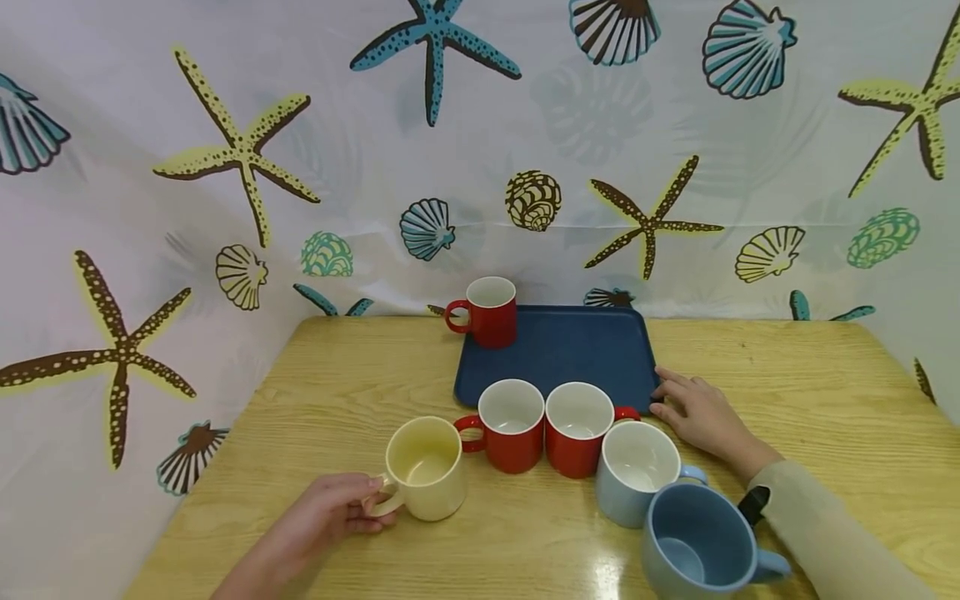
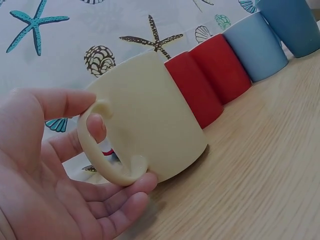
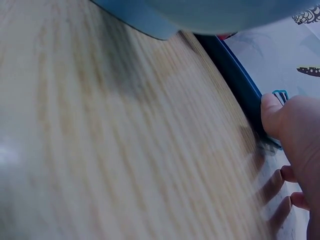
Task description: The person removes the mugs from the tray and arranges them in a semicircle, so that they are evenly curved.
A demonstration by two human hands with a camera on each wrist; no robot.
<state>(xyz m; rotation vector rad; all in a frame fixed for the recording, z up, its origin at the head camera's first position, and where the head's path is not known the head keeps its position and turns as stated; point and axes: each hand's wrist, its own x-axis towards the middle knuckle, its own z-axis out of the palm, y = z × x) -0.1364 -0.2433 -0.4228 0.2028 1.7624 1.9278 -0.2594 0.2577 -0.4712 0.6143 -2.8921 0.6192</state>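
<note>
In the head view, my left hand [image 1: 337, 510] holds the handle of a pale yellow mug [image 1: 442, 492]. The left wrist view shows its fingers around that handle [image 2: 95, 155]; the mug stands upright. My right hand [image 1: 701, 417] is at the right edge of a blue tray [image 1: 570, 342]. In the right wrist view its thumb [image 3: 271, 112] touches the tray's rim [image 3: 240, 85], and the other fingers are partly out of frame. A red mug [image 1: 497, 325] with a white inside stands at the tray's left back corner.
Two red mugs [image 1: 513, 450] [image 1: 573, 454] stand side by side before the tray. A light blue mug [image 1: 622, 500] and a larger blue mug [image 1: 675, 550] continue the row toward the right forearm. A patterned cloth [image 1: 480, 167] hangs behind the wooden table [image 1: 360, 375].
</note>
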